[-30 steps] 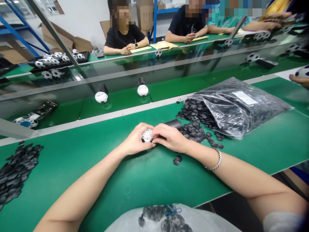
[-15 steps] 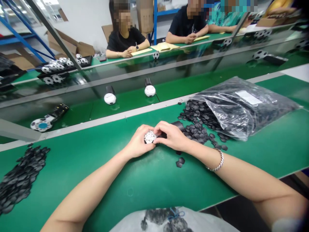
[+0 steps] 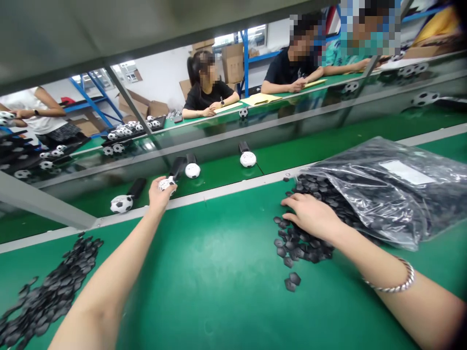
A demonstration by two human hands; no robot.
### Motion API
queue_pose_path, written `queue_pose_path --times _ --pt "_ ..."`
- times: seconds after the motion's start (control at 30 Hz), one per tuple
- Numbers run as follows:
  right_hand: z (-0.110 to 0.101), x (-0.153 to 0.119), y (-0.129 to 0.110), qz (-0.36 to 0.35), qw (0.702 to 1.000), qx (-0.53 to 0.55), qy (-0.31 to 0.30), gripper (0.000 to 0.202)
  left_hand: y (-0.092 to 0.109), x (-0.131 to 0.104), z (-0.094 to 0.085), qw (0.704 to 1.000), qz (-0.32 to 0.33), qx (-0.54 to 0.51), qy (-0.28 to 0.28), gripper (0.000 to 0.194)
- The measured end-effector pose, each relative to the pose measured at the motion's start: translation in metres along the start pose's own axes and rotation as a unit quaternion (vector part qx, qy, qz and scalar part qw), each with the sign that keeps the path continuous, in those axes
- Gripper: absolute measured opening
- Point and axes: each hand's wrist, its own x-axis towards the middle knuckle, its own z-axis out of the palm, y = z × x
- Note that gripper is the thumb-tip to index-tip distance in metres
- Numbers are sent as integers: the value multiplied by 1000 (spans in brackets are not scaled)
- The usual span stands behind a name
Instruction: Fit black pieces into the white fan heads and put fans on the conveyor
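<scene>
My left hand (image 3: pixel 159 195) reaches over the metal edge at the conveyor and is closed around a white soccer-ball piece (image 3: pixel 167 183) with a black flat handle part behind it. On the right, my right hand (image 3: pixel 310 214) lies over a pile of black pentagon pieces (image 3: pixel 314 252), its fingers apart and touching or just above them; nothing shows in its grip. The pile spills from a clear plastic bag (image 3: pixel 383 189) with a white label.
On the green belt stand white-topped pieces (image 3: pixel 192 170), (image 3: pixel 248 159) and a soccer-ball piece (image 3: pixel 121 204). Another heap of black pentagons (image 3: pixel 54 291) lies at the left. A grey post (image 3: pixel 47 199) rises at the left; several people sit or stand beyond the belt.
My left hand has carried the soccer-ball piece left and forward to the belt. My right hand has let go of it and moved right onto the black pentagons. The view has shifted.
</scene>
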Motion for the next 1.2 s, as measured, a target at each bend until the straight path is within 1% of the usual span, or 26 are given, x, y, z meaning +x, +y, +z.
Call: queue_pose_path --times 0.07,0.13,0.17,0.2,0.27,0.3,0.33,0.37,0.43,0.5,0.53,0.6,0.67,0.73,0.8,0.83,0.9,0.93,0.97,1.0,1.03,1.07,1.13,1.2 --pt "1 0 -3 -9 1000 9 -6 24 -5 16 13 999 -4 34 24 50" --pt "2 0 -4 -13 1000 17 -5 21 -2 20 25 996 6 69 52 51" --pt "3 0 -4 -17 1000 20 -3 20 2 20 31 994 24 89 61 52" --pt "3 0 -3 -19 1000 21 -1 19 6 18 38 990 56 114 63 56" --pt "3 2 -3 -19 1000 23 4 18 17 16 54 973 149 173 40 62" --pt "3 3 -3 -18 1000 25 7 18 22 16 64 962 188 197 13 66" --pt "3 3 -3 -16 999 27 11 17 27 18 75 954 210 213 -18 69" --pt "3 4 -3 -16 999 29 14 16 31 20 86 951 211 219 -48 71" --pt "2 5 -3 -19 999 31 18 15 38 28 107 958 172 208 -94 71" --pt "1 6 -4 -22 999 32 21 15 43 36 122 963 141 199 -113 61" --pt "1 6 -4 -23 999 32 21 15 46 39 126 964 137 196 -113 55" --pt "1 6 -5 -19 999 32 23 13 55 39 123 966 145 187 -109 53" --pt "0 7 -5 -12 999 31 25 13 68 31 106 965 167 175 -102 63" --pt "1 7 -6 -16 999 27 28 15 86 15 76 962 200 159 -99 68" --pt "3 7 -7 -30 999 19 34 18 107 -10 39 954 251 127 -103 62" --pt "4 7 -8 -35 999 15 39 21 119 -25 20 948 269 122 -119 59" --pt "8 6 -8 -39 998 15 51 24 141 -57 -12 927 301 135 -177 55" --pt "10 6 -7 -41 997 24 57 26 151 -72 -22 914 318 140 -211 55" --pt "13 6 -7 -46 996 39 63 26 158 -87 -28 895 333 153 -255 55" --pt "16 7 -6 -57 994 60 67 26 163 -101 -30 871 344 169 -306 56" --pt "19 8 -5 -72 991 84 72 26 165 -112 -28 850 353 180 -348 56" --pt "21 10 -4 -86 988 107 77 26 164 -122 -21 832 358 188 -381 57" --pt "24 12 -3 -111 980 139 92 25 157 -136 -1 814 367 193 -407 57" --pt "24 12 -2 -123 975 152 107 24 145 -142 23 810 364 203 -412 56"
